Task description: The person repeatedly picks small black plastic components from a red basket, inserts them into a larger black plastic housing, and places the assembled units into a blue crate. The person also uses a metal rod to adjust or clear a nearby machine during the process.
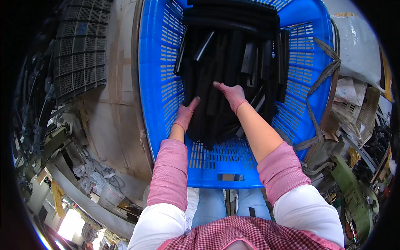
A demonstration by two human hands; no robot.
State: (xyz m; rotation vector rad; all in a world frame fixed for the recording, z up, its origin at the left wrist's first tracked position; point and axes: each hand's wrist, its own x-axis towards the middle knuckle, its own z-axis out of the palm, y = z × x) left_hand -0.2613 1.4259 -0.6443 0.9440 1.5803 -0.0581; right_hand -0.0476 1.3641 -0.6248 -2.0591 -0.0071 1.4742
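In front of me is a large blue plastic basket (159, 89) with slotted walls. Long black strips (210, 91), some with a shiny face, lie in it, mostly lengthwise. My hands wear thin pink gloves with darkened thumb tips. My left hand (187, 113) grips the left side of a bundle of these strips, its thumb on top. My right hand (230, 95) grips the bundle's right side, its thumb pointing left across the strips. The other fingers of both hands are hidden among the dark pieces.
A brown cardboard sheet (118, 104) stands left of the basket, with a dark mesh crate (83, 46) beyond it. A frayed grey strap (313, 93) hangs over the basket's right side. Plastic bags (359, 46) and green machine parts (352, 196) are at the right.
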